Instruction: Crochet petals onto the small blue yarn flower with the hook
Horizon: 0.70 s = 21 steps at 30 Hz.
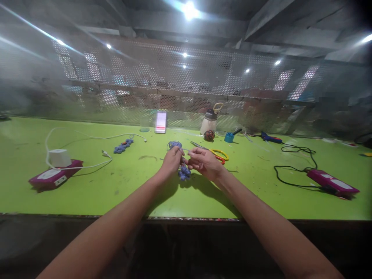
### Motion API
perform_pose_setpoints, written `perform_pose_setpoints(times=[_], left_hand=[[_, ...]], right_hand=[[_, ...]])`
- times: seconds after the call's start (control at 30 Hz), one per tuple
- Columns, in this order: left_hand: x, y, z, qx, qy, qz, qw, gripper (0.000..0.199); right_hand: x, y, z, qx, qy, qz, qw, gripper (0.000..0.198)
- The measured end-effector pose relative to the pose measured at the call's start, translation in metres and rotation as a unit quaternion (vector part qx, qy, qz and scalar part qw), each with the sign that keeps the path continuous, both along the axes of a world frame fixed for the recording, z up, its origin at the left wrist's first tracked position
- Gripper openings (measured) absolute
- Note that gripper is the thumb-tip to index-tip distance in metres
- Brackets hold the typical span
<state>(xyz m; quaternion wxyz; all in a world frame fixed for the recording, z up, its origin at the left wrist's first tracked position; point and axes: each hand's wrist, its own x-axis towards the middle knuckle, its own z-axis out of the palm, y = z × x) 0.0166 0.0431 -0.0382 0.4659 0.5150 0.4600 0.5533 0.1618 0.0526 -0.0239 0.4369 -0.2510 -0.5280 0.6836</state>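
Observation:
Over the middle of the green table, my left hand (173, 158) is closed on blue-purple cord, its fingers pinched together. A knotted piece of the same cord (184, 173) hangs just below, between my two hands. My right hand (204, 162) is closed too, thumb and finger pinching a strand of cord (186, 150) that stretches across from the left fingers. Behind my left hand lies a bundle of the blue-purple cord (174, 145). Scissors (218, 154) with yellow and red handles lie right behind my right hand, partly covered by it.
A finished-looking knotted cord strip (123, 146) lies left, near a purple power strip (56, 176) with a white charger (59, 158) and cable. At the back stand a phone (161, 122), a bottle (208, 123) and a blue pot (229, 137). Another purple power strip (333, 182) sits right.

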Motion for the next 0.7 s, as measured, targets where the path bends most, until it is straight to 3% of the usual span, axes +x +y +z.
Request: perform_pose_setpoints(times=[0.4,0.7], left_hand=[[0.0,0.005,-0.011,-0.075,0.059,0.024,0.995,0.026],[0.006,0.005,-0.025,-0.076,0.098,0.023,0.992,0.034]], right_hand=[[-0.001,0.004,-0.013,0.01,0.027,-0.016,0.999,0.032],[-0.011,0.009,-0.023,0.008,0.038,-0.028,0.999,0.029]])
